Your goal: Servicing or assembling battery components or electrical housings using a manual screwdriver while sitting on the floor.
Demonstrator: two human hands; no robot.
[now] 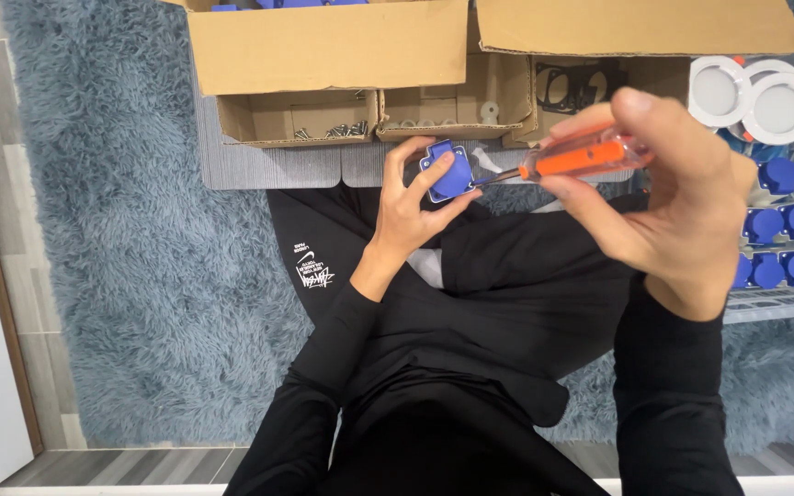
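Two bare hands are working above a lap clothed in black. Left hand (408,207) is gripping a blue part (449,172), thumb lying across its face and fingers curling behind it; the part is sitting just above frame centre, at roughly 12 o'clock from the lap. Right hand (682,197) is clenching the orange handle of a screwdriver (581,156), holding it nearly level, with the shaft pointing toward 9 o'clock. The tip is meeting the right edge of the blue part; whether it is seated in a screw cannot be told.

Surroundings: at 12 o'clock a large cardboard box (328,46) is standing open, flaps spreading forward. Beneath the flaps, two small trays are sitting side by side: the left tray (296,119) is holding dark screws, the right tray (457,115) a few pale pieces. At 2 to 3 o'clock a white rack (774,308) is carrying white round discs (719,90) and rows of blue caps (769,225). A blue-grey shag rug (140,276) is covering the floor from 8 to 11 o'clock, and grey floorboards (121,468) are showing at 7 o'clock.
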